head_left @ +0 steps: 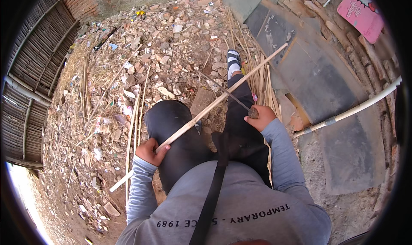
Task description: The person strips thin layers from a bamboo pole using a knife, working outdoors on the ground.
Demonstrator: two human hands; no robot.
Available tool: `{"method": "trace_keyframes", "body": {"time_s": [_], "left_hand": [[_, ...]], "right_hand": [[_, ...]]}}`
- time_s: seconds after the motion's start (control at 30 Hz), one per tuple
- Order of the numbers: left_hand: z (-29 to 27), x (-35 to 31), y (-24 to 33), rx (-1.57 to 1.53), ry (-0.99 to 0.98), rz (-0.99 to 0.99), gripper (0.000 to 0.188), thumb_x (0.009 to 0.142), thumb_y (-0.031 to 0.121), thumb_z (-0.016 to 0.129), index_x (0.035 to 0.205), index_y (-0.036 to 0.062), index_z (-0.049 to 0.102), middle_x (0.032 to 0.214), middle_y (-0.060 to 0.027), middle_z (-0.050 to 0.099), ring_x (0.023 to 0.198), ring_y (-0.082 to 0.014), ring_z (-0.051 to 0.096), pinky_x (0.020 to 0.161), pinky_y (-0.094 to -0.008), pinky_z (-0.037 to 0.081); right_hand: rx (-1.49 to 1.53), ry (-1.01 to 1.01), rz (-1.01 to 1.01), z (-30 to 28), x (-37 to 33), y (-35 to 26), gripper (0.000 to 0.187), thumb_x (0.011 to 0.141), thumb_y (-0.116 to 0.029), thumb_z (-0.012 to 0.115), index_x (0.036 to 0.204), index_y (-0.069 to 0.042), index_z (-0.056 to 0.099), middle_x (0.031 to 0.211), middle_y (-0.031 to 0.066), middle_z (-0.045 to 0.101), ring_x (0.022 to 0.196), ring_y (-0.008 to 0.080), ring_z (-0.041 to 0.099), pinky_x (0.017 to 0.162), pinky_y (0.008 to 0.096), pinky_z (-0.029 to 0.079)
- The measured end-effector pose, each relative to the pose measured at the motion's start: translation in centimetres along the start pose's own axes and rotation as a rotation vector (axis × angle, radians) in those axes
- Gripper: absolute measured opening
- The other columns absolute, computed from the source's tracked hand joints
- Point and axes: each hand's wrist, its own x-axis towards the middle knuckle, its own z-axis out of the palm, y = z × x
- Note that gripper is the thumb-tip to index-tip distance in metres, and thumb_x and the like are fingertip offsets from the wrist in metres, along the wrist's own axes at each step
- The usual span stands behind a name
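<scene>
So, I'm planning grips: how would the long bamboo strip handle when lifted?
The bamboo strip likely feels stiff, running nearly straight past the left hand. Probably light, being slim. Its far end may dip, since most length lies beyond that grip.

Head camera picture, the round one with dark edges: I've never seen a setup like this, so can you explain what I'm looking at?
There is no robot here, just a person with two bare hands. A wide fisheye camera on their head looks down, so edges curve and you see their own grey shirt and dark trousers. Picture left is their left.

The left hand grips a long pale stick near its lower end. The right hand holds the handle of a thin-bladed tool. Blade and stick cross in view; whether they touch, I can't tell.

Rubble covers much of the ground, with more pale strips by one foot and flat dark sheets to the right.
</scene>
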Motion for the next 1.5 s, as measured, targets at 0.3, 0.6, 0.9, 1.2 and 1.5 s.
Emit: {"method": "trace_keyframes", "body": {"time_s": [0.3,0.6,0.9,1.2,1.5], "left_hand": [[0.5,-0.7,-0.7,-0.060,0.075,-0.012,0.042,0.078,0.040,0.074,0.069,0.0053,0.052,0.055,-0.0144,0.054,0.051,-0.0338,0.057,0.049,-0.0415,0.044],[1.3,-0.9,-1.0,-0.201,0.172,-0.022,0.042,0.082,0.042,0.072,0.071,0.0054,0.053,0.055,-0.0151,0.055,0.052,-0.0349,0.058,0.050,-0.0422,0.044],[0.2,-0.7,-0.1,-0.183,0.220,-0.008,0.033,0.084,0.036,0.069,0.087,0.0050,0.059,0.067,-0.0155,0.064,0.060,-0.0358,0.065,0.055,-0.0410,0.051],[-1.2,-0.7,1.1,0.054,0.151,-0.062,0.040,0.079,0.041,0.073,0.079,0.0047,0.056,0.059,-0.0176,0.059,0.057,-0.0373,0.063,0.052,-0.0448,0.050],[-1.4,0.9,4.5,0.121,0.046,-0.082,0.035,0.086,0.038,0.065,0.081,0.0047,0.056,0.058,-0.0191,0.058,0.056,-0.0403,0.061,0.051,-0.0475,0.048]], "right_hand": [[-0.053,0.069,0.043,-0.7,-2.0,-1.8,0.031,0.074,-0.028,0.076,0.085,-0.002,0.063,0.074,0.0176,0.063,0.072,0.0355,0.063,0.066,0.0397,0.049],[-0.163,0.186,-0.019,-6.2,-5.1,-7.1,0.031,0.072,-0.026,0.077,0.084,-0.001,0.063,0.073,0.0179,0.061,0.069,0.0325,0.063,0.066,0.0385,0.048],[-0.019,0.239,-0.215,-7.7,0.5,-10.7,0.030,0.075,-0.024,0.077,0.080,0.001,0.060,0.063,0.0141,0.054,0.057,0.0206,0.050,0.057,0.0345,0.043],[-0.127,0.156,-0.388,-3.9,10.4,-7.2,0.032,0.073,-0.031,0.078,0.079,-0.003,0.064,0.059,0.0130,0.056,0.055,0.0307,0.055,0.057,0.0397,0.046],[-0.040,0.115,-0.385,-2.7,12.9,-3.5,0.033,0.071,-0.031,0.077,0.077,-0.003,0.062,0.063,0.0139,0.058,0.062,0.0344,0.060,0.063,0.0429,0.047]]}}
